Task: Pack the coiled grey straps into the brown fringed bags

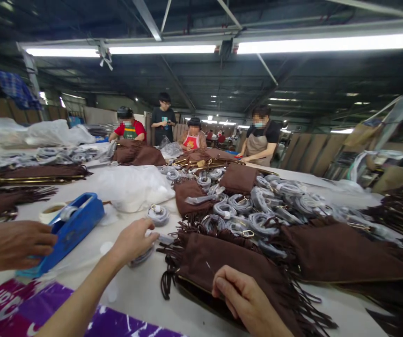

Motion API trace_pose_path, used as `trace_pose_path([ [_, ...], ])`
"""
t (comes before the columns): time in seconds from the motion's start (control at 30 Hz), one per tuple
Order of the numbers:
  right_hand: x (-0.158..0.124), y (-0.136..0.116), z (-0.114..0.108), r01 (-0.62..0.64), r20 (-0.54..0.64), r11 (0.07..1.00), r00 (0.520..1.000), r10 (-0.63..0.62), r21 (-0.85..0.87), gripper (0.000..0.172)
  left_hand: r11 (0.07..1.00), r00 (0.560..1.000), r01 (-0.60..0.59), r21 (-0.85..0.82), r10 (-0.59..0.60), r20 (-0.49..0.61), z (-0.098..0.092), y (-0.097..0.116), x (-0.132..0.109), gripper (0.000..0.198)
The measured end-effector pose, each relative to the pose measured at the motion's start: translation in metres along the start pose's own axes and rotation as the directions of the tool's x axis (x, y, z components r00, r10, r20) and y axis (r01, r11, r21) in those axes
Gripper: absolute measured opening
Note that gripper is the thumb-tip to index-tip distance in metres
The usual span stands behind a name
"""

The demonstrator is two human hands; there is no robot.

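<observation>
My left hand (134, 242) reaches over the white table with its fingers curled on a grey coiled strap (142, 257) in clear plastic. Part of that coil is hidden under the hand. My right hand (241, 296) is closed in a pinch above the near edge of a dark brown fringed bag (229, 257). A thin pale sliver shows by its fingertips, too small to name. The bag lies flat, with a gold-coloured edge towards me. Just beyond my left hand sits another wrapped coiled strap (158, 214).
A co-worker's hand (11, 245) is at the left, beside a blue tape dispenser (78, 220). White plastic (131, 187) is bunched beyond. Several wrapped straps (264, 220) and brown bags (345, 248) cover the right. Several people stand or sit across the table.
</observation>
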State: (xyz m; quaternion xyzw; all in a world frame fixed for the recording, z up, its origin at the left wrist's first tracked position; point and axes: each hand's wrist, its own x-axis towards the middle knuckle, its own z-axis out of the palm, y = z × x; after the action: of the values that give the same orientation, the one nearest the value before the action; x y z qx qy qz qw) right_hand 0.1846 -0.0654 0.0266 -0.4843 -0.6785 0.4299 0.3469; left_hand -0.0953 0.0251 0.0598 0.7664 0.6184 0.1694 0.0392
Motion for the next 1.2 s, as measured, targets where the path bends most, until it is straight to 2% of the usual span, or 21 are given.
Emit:
trace_pose_path([
  [0.07, 0.003, -0.004, 0.001, 0.015, 0.023, 1.0, 1.0, -0.015, -0.014, 0.043, 0.987, 1.0, -0.019, 0.159, 0.015, 0.025, 0.005, -0.005, -0.001, 0.034],
  [0.13, 0.005, -0.006, 0.004, 0.011, 0.054, 1.0, 0.999, -0.01, -0.023, 0.043, 0.974, 0.997, -0.081, 0.213, 0.079, 0.018, 0.018, -0.005, -0.001, 0.04],
  [0.2, 0.007, -0.006, 0.006, 0.001, 0.075, 1.0, 0.997, 0.001, -0.021, 0.044, 0.973, 0.989, -0.148, 0.179, 0.144, 0.033, 0.033, -0.003, 0.005, 0.031],
  [0.27, 0.009, -0.003, 0.009, -0.003, 0.084, 1.0, 0.996, 0.003, 0.0, 0.045, 0.977, 0.986, -0.165, 0.132, 0.16, 0.048, 0.044, 0.0, 0.013, 0.019],
  [0.3, 0.01, -0.001, 0.009, -0.003, 0.085, 1.0, 0.996, 0.001, 0.019, 0.045, 0.98, 0.987, -0.161, 0.114, 0.158, 0.04, 0.046, 0.001, 0.017, 0.021],
  [0.4, 0.017, 0.001, 0.009, -0.019, 0.072, 0.992, 0.997, 0.01, 0.126, 0.047, 0.989, 0.988, -0.139, 0.053, 0.143, -0.066, 0.042, 0.005, 0.024, 0.029],
  [0.5, 0.029, -0.005, 0.006, -0.016, -0.004, 0.961, 1.0, 0.018, 0.275, 0.046, 0.991, 0.967, -0.133, -0.028, 0.124, -0.222, 0.033, 0.009, 0.022, 0.037],
  [0.6, 0.046, -0.02, 0.004, 0.029, -0.118, 0.921, 0.993, 0.019, 0.388, 0.045, 0.945, 0.893, -0.259, -0.199, 0.156, -0.421, 0.031, 0.013, 0.015, 0.036],
  [0.67, 0.06, -0.034, 0.003, 0.039, -0.14, 0.875, 0.99, 0.033, 0.482, 0.043, 0.886, 0.837, -0.372, -0.276, 0.192, -0.512, 0.034, 0.015, 0.011, 0.034],
  [0.77, 0.082, -0.05, 0.005, 0.035, -0.117, 0.794, 0.992, 0.046, 0.607, 0.042, 0.844, 0.809, -0.448, -0.296, 0.242, -0.535, 0.038, 0.016, 0.007, 0.032],
  [0.9, 0.105, -0.061, 0.007, 0.028, -0.074, 0.796, 0.997, 0.022, 0.604, 0.042, 0.82, 0.789, -0.494, -0.289, 0.284, -0.545, 0.038, 0.014, 0.005, 0.032],
  [1.03, 0.111, -0.07, 0.009, 0.061, -0.064, 0.84, 0.997, -0.032, 0.539, 0.043, 0.78, 0.798, -0.533, -0.327, 0.336, -0.5, 0.03, 0.019, 0.0, 0.02],
  [1.13, 0.108, -0.081, 0.014, 0.118, -0.035, 0.881, 0.993, -0.115, 0.459, 0.039, 0.753, 0.849, -0.476, -0.454, 0.258, -0.461, 0.023, 0.033, -0.004, 0.031],
  [1.2, 0.107, -0.088, 0.019, 0.157, -0.04, 0.896, 0.987, -0.155, 0.415, 0.037, 0.727, 0.892, -0.413, -0.549, 0.201, -0.405, 0.02, 0.042, -0.005, 0.025],
])
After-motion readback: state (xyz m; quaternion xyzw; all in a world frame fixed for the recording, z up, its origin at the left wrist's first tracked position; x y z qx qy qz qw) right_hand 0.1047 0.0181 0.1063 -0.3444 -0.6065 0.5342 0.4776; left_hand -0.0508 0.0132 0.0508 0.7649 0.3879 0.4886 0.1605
